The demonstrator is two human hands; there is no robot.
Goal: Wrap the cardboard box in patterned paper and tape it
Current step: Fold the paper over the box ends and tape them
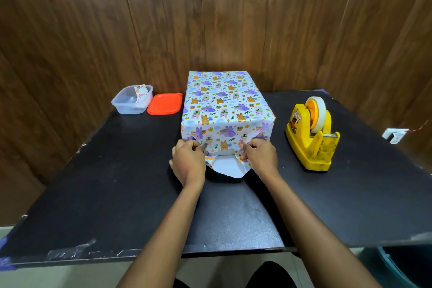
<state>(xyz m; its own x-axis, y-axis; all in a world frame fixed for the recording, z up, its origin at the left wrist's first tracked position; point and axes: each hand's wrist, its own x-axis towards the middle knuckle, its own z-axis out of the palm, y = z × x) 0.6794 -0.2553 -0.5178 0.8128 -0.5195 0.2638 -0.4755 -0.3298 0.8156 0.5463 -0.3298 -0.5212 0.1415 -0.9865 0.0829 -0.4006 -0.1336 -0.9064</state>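
The cardboard box stands in the middle of the black table, covered on top and on its near face in white patterned paper with purple and orange animals. At the near end a bottom flap of paper lies on the table, white side up. My left hand pinches the folded paper at the lower left corner of the near face. My right hand pinches the fold at the lower right corner. Both hands press against the box's near end.
A yellow tape dispenser with a roll of tape stands to the right of the box. A clear plastic tub with folded paper inside and an orange lid lie at the back left. Wooden wall panels rise behind the black table.
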